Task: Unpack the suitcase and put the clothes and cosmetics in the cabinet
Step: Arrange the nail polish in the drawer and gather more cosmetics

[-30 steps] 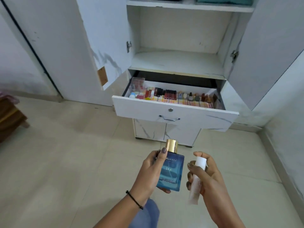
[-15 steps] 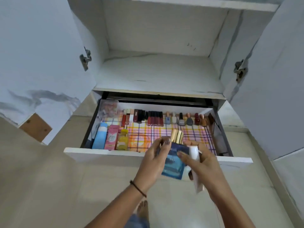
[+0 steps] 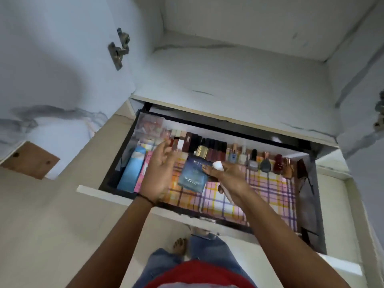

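A blue perfume bottle with a gold cap hangs tilted over the open drawer, which is lined with plaid paper. My right hand grips a white bottle, and its fingertips press on the perfume bottle's upper right side. My left hand is just left of the perfume bottle with fingers relaxed and spread; I cannot tell whether it touches the bottle. Most of the white bottle is hidden under my right hand.
A light blue bottle and a pink tube lie at the drawer's left. Lipsticks and nail polish bottles line the back. A bare shelf sits above. Cabinet doors stand open on both sides.
I have come closer and both hands have moved over the drawer. My left hand's fingers have come off the perfume bottle, and my right hand's fingers now lie on it.
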